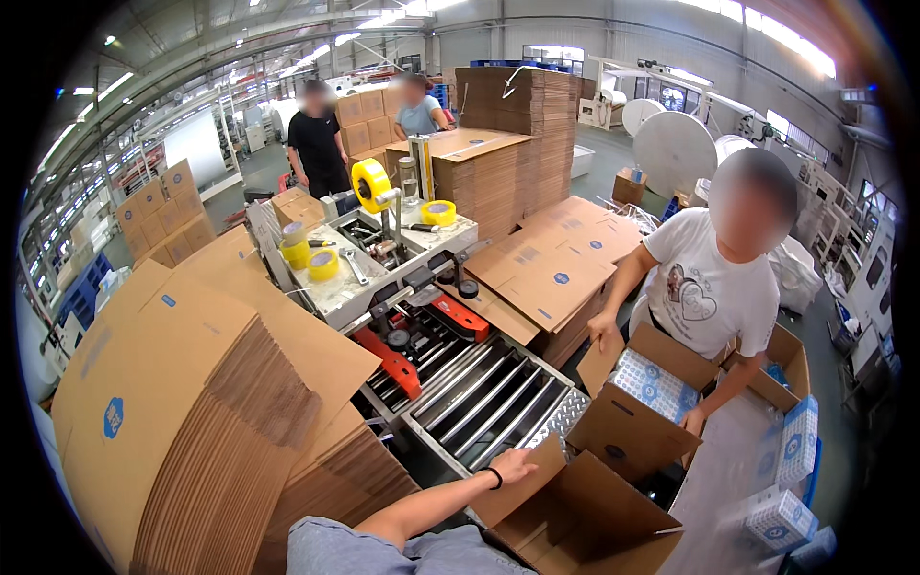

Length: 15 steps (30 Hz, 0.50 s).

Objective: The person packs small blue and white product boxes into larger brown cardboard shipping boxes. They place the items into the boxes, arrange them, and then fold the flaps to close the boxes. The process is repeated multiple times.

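My left hand (515, 467) reaches rightward, gripping a flap of the open brown cardboard box (578, 503) near the steel roller conveyor (491, 395); mouth upward, long axis unclear. I can't see my right hand.

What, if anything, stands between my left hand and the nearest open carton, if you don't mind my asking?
Nothing visible does: your left hand appears to touch the raised flap of the nearest open carton. The carton of packages stands beyond it, toward the co-worker, so not in between.
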Motion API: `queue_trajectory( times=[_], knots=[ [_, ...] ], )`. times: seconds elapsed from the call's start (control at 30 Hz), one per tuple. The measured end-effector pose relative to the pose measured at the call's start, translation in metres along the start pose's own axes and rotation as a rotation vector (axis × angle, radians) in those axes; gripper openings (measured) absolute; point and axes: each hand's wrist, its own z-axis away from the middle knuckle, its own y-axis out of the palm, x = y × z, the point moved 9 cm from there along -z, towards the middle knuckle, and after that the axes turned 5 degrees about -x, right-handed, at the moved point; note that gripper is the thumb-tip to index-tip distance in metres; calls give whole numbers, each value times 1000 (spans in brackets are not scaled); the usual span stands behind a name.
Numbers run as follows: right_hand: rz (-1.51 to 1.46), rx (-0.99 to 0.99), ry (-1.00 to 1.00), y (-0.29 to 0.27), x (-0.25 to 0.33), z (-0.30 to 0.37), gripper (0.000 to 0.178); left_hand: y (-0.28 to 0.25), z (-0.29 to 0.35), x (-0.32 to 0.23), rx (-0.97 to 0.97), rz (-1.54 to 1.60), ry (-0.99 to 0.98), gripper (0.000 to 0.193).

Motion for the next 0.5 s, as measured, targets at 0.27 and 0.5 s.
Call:
queue_trajectory(
  times=[0.27, 0.5],
  knots=[
    [72, -195, 109, -35, -61, 16, 61, 8, -8, -6, -7, 65, 5, 42],
    [424, -505, 148, -86, -187, 62, 60, 7, 12, -40, 6, 119, 44, 44]
  ],
)
